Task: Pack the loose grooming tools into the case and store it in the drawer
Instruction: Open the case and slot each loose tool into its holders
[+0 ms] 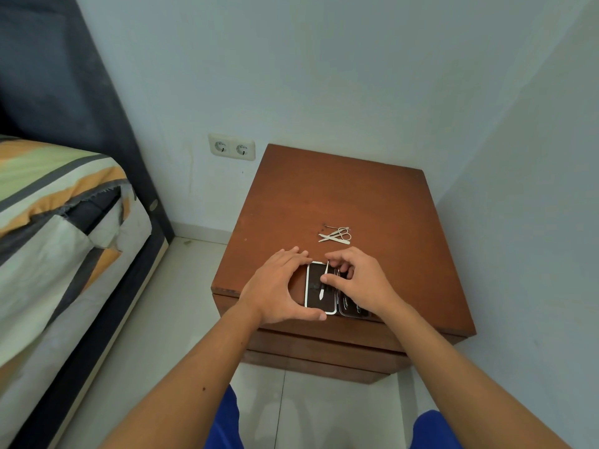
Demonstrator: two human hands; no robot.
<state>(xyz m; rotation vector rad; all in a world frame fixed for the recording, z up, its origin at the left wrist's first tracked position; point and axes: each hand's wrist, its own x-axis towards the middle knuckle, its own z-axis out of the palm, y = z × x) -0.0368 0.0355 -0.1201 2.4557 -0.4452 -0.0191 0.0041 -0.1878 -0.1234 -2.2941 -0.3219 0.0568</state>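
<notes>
Brown nightstand [356, 196]: your left hand [278, 286] grips the open, silver-rimmed dark case [319, 288]; right hand [359, 280] pinches a slim metal tool [323, 281]; loose tools [337, 235] at 12 o'clock

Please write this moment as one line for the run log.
step: packing | left hand: steadies open case | right hand: pinches tool over case | loose tools: on nightstand | drawer: shut
</notes>
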